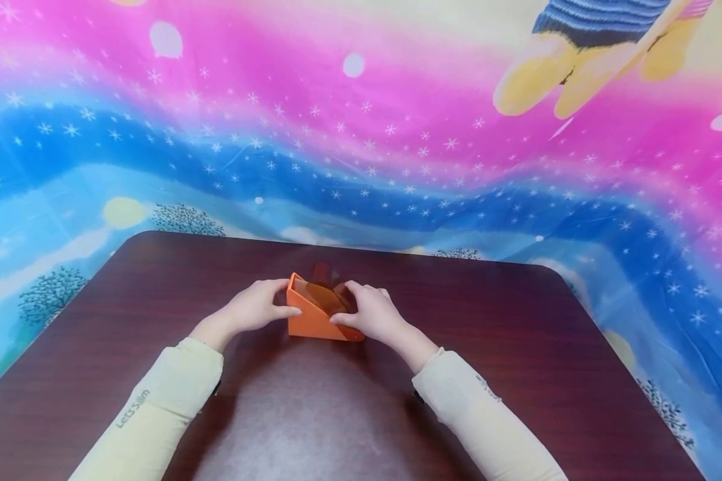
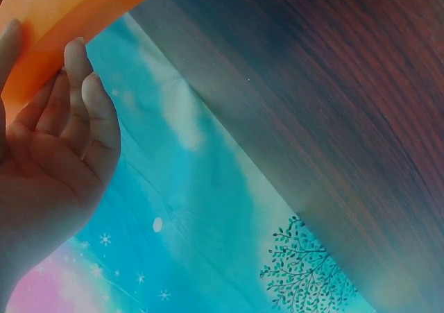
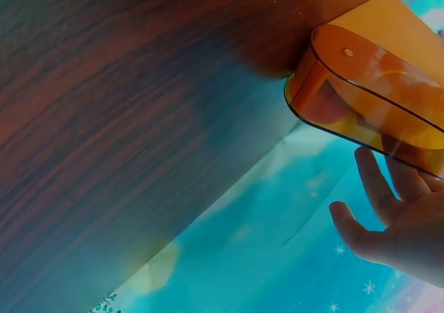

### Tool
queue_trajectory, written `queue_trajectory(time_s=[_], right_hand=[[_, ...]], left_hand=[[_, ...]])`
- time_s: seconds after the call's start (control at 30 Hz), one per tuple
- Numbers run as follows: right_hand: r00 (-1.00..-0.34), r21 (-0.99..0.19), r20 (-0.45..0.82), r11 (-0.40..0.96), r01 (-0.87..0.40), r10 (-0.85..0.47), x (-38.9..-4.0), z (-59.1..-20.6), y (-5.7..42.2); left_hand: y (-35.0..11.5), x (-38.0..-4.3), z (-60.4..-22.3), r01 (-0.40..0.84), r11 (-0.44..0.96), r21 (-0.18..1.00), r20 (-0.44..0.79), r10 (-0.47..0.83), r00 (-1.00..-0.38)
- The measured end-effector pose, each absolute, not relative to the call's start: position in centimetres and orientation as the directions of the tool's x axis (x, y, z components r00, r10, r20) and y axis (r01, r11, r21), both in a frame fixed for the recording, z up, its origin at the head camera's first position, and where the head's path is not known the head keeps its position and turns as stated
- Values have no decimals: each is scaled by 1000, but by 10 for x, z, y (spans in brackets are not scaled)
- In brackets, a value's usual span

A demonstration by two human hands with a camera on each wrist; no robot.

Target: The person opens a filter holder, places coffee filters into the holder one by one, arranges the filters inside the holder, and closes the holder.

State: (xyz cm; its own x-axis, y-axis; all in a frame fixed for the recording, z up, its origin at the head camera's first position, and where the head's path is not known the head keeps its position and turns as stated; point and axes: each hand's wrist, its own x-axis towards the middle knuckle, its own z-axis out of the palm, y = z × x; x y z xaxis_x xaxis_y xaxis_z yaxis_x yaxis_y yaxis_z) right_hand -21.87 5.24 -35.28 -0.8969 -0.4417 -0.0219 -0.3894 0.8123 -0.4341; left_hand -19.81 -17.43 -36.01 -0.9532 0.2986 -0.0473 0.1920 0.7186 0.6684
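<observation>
A small orange box point(image 1: 311, 322) with a slanted top edge stands on the table, with a see-through amber cover point(image 3: 374, 84) at its right end. A small round pin shows on the cover's side in the right wrist view. My left hand point(image 1: 254, 307) grips the box's left end, thumb in front and fingers behind. At the right end, my right hand point(image 1: 378, 314) holds the amber cover between thumb and fingers. Some of its fingers spread away from the cover in the right wrist view. Just behind the box rises a reddish-brown part point(image 1: 321, 272); whether it belongs to the box, I cannot tell.
The dark brown wooden table point(image 1: 505, 374) has rounded far corners. A pink and blue printed cloth point(image 1: 397, 147) hangs behind it and along its sides.
</observation>
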Motion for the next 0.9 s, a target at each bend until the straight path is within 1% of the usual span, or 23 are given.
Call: queue_trajectory(time_s=[0.3,0.9], right_hand=[[-895,-416,-33,821,-391,-444,-219,-355,50],[-886,-378,-36,827,-417,-463,-219,-360,48]], left_hand=[[-175,-199,-361,223,724,653,-25,315,-949],[-177,-198,-361,222,735,641,-38,319,-947]])
